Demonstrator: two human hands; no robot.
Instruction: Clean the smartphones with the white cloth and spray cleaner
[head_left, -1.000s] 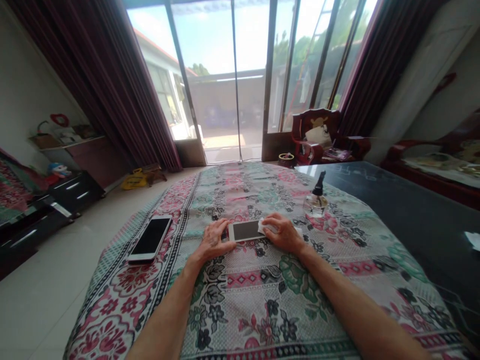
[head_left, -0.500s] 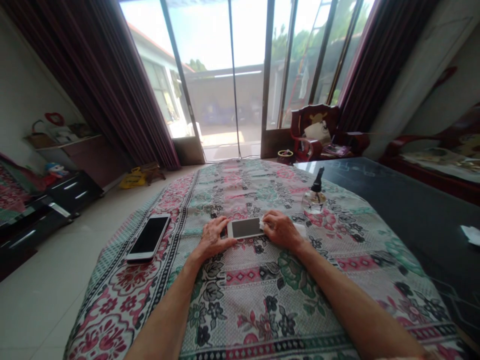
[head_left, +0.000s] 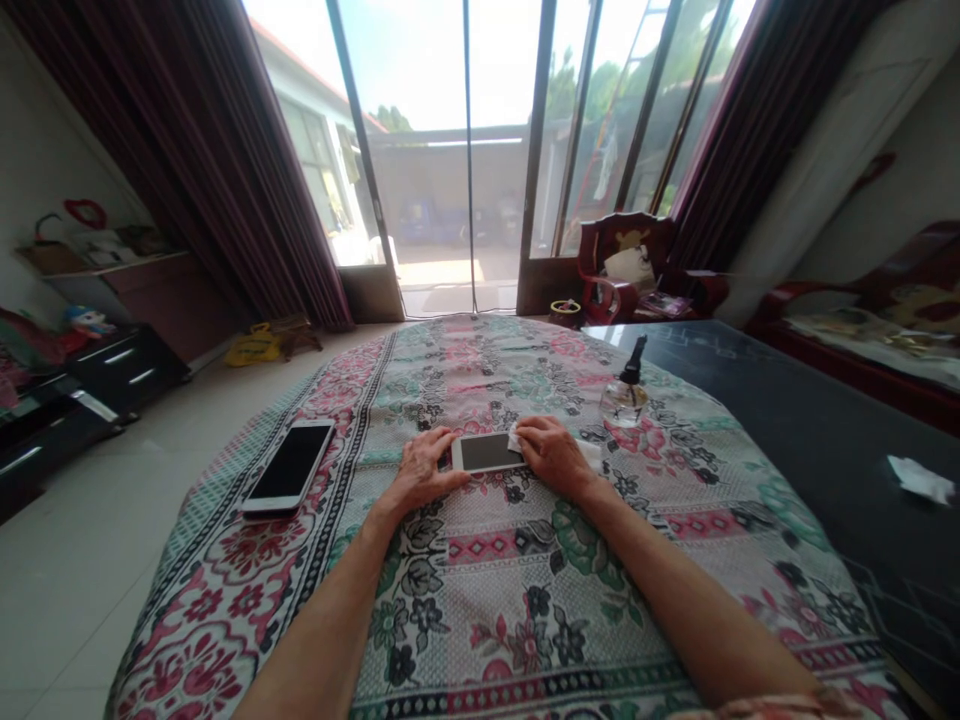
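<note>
A small white phone [head_left: 489, 452] lies screen up on the flowered cloth [head_left: 525, 600], in the middle of the table. My left hand [head_left: 421, 470] pinches its left end, fingers curled round the edge. My right hand [head_left: 551, 455] presses a white wipe [head_left: 514, 438] onto the phone's right end, fingers closed on it. A larger white phone [head_left: 289, 466] with a dark screen lies on the cloth well to the left, untouched.
A clear spray bottle [head_left: 624, 394] with a black nozzle stands just beyond my right hand. The dark glass table [head_left: 810, 430] shows to the right, with a crumpled white tissue [head_left: 919, 480] on it. Red wooden chairs [head_left: 626, 265], curtains and glass doors stand behind.
My right hand has slid the wipe slightly leftward over the phone's right end. My left hand still holds the left end. The view has shifted a little.
</note>
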